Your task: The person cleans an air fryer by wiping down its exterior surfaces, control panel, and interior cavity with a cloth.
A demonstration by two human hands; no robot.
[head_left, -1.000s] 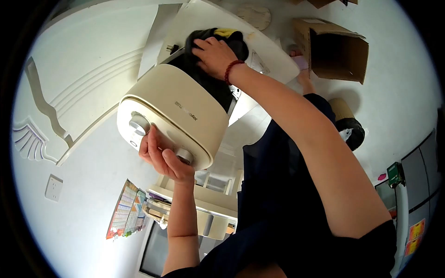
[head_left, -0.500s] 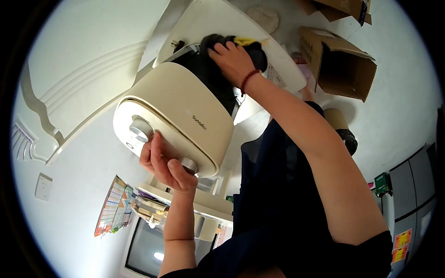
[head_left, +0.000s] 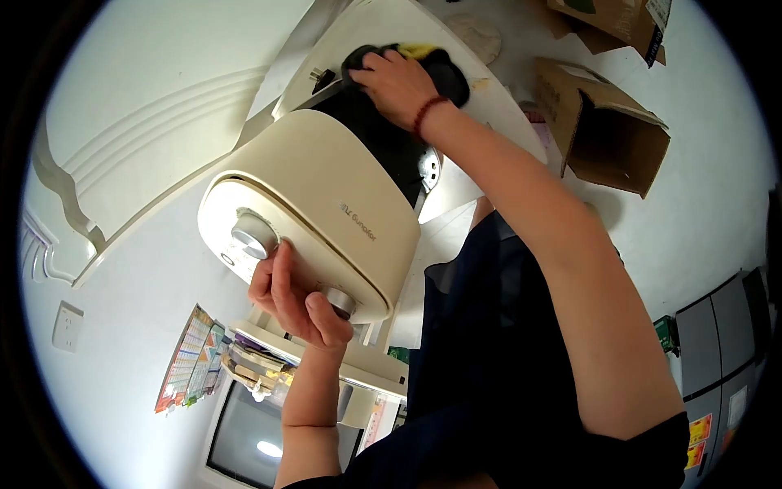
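Observation:
A cream appliance (head_left: 326,191) with two silver knobs lies tipped on its back at the corner of a white tabletop (head_left: 513,114). My left hand (head_left: 301,306) holds its front panel, fingers bent near the upper knob (head_left: 254,235) and thumb by the lower knob (head_left: 339,302). At the appliance's black underside or rear face (head_left: 379,151), my right hand (head_left: 399,85) is closed on a dark cloth (head_left: 444,77) with a yellow patch. The palm hides part of the cloth. A plug (head_left: 323,80) lies beside the black face.
An open cardboard box (head_left: 615,134) stands on the floor at the right, with more cardboard (head_left: 607,20) behind it. A carved white panel (head_left: 171,106) is at the left. A shelf unit (head_left: 366,367) and a dark screen (head_left: 261,432) are at the bottom, and a grey cabinet (head_left: 717,342) at far right.
The camera view has shifted, so the surroundings sit differently. My right hand and the cloth have moved slightly over the far end of the black face. My left hand keeps its hold on the panel.

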